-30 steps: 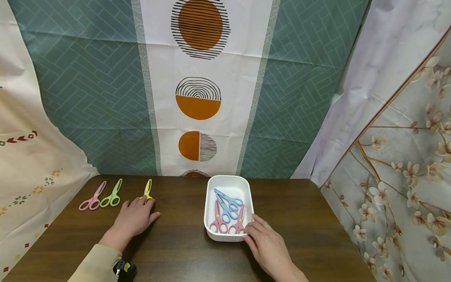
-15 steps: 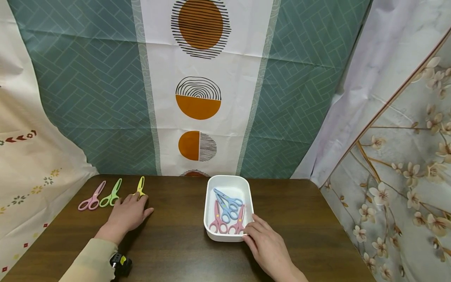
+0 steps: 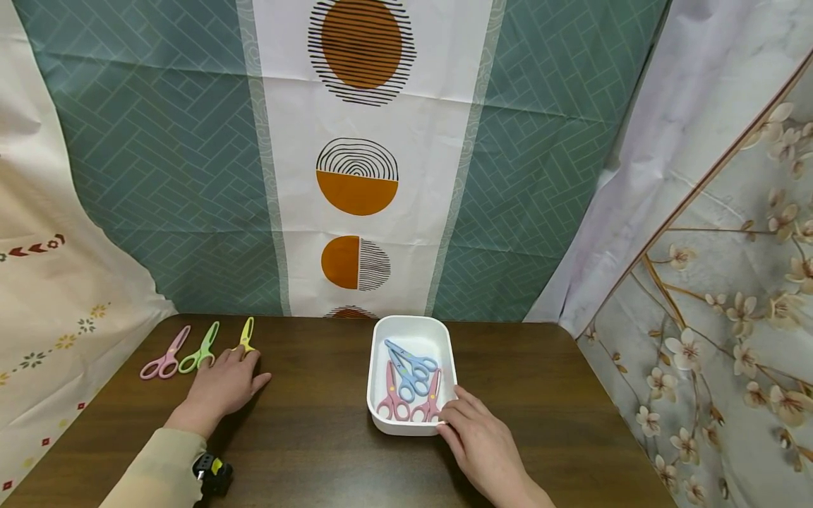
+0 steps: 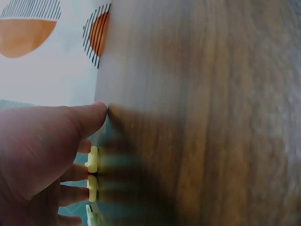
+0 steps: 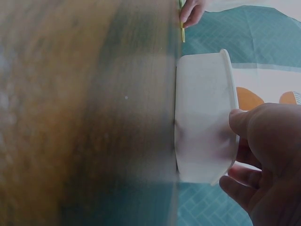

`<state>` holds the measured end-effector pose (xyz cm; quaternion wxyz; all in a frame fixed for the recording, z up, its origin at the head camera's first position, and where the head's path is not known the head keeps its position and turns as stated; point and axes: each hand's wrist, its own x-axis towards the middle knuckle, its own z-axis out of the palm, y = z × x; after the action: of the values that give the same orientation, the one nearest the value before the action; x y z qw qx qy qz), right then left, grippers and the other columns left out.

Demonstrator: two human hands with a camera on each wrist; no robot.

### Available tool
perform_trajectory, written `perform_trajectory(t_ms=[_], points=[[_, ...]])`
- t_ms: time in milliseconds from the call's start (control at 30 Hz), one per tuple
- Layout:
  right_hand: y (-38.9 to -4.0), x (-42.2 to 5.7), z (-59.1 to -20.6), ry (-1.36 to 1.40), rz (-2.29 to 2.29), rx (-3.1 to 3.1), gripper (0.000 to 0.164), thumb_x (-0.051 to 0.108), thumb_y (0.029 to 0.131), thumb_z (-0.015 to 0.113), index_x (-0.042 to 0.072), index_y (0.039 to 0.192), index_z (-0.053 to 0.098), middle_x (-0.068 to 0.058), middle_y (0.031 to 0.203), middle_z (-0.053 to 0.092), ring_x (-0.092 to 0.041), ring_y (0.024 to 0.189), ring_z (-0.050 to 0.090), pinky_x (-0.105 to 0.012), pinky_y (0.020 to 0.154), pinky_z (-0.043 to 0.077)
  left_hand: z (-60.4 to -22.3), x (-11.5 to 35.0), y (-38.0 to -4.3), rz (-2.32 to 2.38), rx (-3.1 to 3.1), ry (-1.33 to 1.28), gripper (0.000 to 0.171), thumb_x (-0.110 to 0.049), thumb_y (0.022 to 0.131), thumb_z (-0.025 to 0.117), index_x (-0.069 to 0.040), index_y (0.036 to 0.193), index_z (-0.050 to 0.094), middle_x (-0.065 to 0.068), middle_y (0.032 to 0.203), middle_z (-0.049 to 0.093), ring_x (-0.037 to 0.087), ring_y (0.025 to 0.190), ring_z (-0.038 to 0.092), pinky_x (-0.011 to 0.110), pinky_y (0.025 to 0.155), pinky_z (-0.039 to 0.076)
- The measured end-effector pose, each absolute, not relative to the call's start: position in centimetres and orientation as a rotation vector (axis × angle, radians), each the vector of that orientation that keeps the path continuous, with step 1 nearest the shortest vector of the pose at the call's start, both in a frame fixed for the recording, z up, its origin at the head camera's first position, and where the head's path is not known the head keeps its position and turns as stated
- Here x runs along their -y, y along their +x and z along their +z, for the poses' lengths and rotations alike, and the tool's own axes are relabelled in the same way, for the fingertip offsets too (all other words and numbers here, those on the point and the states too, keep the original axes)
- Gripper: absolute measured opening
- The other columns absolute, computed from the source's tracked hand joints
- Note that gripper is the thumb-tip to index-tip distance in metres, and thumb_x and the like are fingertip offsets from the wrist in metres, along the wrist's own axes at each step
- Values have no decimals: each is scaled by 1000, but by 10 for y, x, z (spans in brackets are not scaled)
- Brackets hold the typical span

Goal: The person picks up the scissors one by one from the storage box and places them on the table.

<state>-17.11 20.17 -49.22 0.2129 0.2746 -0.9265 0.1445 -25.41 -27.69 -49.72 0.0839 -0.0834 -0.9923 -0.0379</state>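
Observation:
My left hand [image 3: 221, 389] lies over yellow scissors [image 3: 247, 334] at the table's far left, its fingers extended and fingertips on the handle loops. Their blades point toward the back. In the left wrist view the scissor handles [image 4: 92, 160] show under the fingertips, the thumb held apart from them. Left of that hand lie green scissors [image 3: 206, 346] and pink scissors [image 3: 166, 356], side by side. My right hand [image 3: 484, 444] grips the near right corner of a white box [image 3: 372, 381], thumb at its rim. Inside are blue scissors [image 3: 413, 370] and pink scissors [image 3: 392, 391].
The dark wooden table [image 3: 317, 451] ends at a hanging patterned cloth [image 3: 356, 212] at the back. A cream cloth [image 3: 70, 296] hangs along the left side and a floral one [image 3: 711, 353] along the right.
My left hand has slid the yellow scissors leftward, closer to the green ones. The right hand and the box have stayed in place.

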Motion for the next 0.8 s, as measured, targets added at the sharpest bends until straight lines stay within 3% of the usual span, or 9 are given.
perform_trajectory(t_ms=[800], points=[[-172,-202,-493,749,390,2577,10,24,98,86,21,103,77,8,114,77,-28,143,61,-45,108,57,-496,289,-250,-150,2974,-272,51,-34,106,73,7,136,64,41,144,57,61,133,55,81,108,40]])
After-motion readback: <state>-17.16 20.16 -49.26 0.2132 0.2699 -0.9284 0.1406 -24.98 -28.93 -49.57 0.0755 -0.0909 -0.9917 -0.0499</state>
